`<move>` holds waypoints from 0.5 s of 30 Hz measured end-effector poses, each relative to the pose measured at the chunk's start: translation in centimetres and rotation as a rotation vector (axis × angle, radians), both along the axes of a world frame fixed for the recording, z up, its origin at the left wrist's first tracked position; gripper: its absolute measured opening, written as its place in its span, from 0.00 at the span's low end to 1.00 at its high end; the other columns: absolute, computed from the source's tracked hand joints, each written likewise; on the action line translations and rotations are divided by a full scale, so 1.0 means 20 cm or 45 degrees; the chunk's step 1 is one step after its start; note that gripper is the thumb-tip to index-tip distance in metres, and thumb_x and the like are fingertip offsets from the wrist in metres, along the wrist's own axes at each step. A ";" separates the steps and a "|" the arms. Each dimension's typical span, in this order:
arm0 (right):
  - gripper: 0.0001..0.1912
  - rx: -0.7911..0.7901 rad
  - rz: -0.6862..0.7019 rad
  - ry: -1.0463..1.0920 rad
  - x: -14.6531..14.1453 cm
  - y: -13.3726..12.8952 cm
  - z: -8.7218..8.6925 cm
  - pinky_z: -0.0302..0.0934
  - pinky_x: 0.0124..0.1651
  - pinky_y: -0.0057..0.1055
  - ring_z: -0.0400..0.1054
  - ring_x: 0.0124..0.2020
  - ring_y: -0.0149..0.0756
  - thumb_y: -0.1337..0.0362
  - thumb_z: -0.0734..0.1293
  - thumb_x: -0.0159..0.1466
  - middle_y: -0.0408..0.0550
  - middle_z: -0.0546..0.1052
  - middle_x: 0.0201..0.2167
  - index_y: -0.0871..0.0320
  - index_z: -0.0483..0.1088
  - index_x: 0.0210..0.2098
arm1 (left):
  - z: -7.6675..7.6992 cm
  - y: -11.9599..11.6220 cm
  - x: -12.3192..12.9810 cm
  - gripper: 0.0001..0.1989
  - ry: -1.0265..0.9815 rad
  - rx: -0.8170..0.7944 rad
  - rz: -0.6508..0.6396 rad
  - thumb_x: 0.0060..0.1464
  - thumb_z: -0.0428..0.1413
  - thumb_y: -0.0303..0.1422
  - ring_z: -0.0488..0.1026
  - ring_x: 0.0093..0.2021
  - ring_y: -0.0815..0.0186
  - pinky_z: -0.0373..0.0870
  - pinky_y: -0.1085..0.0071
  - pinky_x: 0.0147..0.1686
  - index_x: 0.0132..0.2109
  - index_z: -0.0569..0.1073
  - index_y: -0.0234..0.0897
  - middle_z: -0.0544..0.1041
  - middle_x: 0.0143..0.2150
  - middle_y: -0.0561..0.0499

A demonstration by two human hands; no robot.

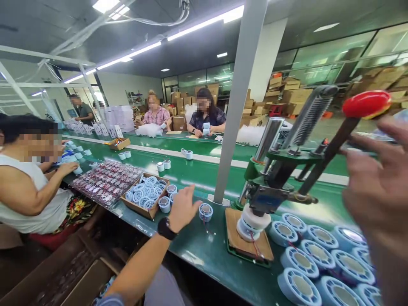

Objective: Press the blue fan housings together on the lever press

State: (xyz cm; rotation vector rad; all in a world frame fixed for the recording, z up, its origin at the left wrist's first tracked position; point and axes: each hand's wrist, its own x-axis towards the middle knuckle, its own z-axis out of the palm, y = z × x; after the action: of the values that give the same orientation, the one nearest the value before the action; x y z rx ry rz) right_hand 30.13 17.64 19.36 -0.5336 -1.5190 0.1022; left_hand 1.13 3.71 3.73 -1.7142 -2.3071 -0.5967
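My left hand (185,208), with a dark watch on its wrist, reaches over the bench with fingers stretched out and thumb apart. It is beside several small blue round units (165,205), partly covering one. Just right of it stands a single blue unit with red wires (205,212). My right hand (372,170) is raised at the right edge, fingers spread, close to the red knob (366,104) of a hand press (270,187). Whether a finger touches the lever cannot be made out. Under the press's white head, a blue-and-white round piece (248,227) sits on a brown pad.
Many blue rings with silvery centres (301,259) crowd the bench right of the press. A carton of blue rings (146,191) stands left, near a sheet of small parts (106,180). A grey post (237,102) rises behind. Co-workers sit left and across the green belt (204,168).
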 end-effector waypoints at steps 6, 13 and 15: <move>0.44 -0.556 0.053 0.138 -0.16 -0.29 -0.96 0.65 0.56 0.52 0.68 0.56 0.51 0.51 0.72 0.54 0.62 0.67 0.60 0.59 0.57 0.66 | 0.20 -0.13 -0.72 0.20 -0.025 -0.037 0.476 0.62 0.45 0.28 0.71 0.56 0.52 0.65 0.56 0.58 0.59 0.68 0.27 0.74 0.55 0.34; 0.46 -0.941 -0.011 0.130 -0.36 -0.29 -1.19 0.68 0.53 0.43 0.72 0.52 0.48 0.50 0.70 0.56 0.61 0.72 0.55 0.61 0.52 0.67 | 0.29 -0.03 -0.89 0.13 -0.059 -0.330 0.504 0.46 0.63 0.37 0.75 0.48 0.50 0.70 0.62 0.49 0.37 0.74 0.33 0.80 0.41 0.39; 0.43 -0.893 0.056 0.154 -0.36 -0.32 -1.15 0.67 0.57 0.42 0.71 0.54 0.45 0.55 0.69 0.58 0.62 0.70 0.57 0.62 0.51 0.67 | 0.32 -0.04 -0.82 0.10 -0.065 -0.352 0.448 0.47 0.59 0.37 0.75 0.48 0.49 0.70 0.59 0.49 0.34 0.71 0.34 0.79 0.37 0.42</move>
State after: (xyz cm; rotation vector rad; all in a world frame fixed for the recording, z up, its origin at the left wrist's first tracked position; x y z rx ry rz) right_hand 22.83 11.34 -3.56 -1.0267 -1.3545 0.7062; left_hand -15.31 2.94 10.16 -1.3481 -2.7446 -0.2665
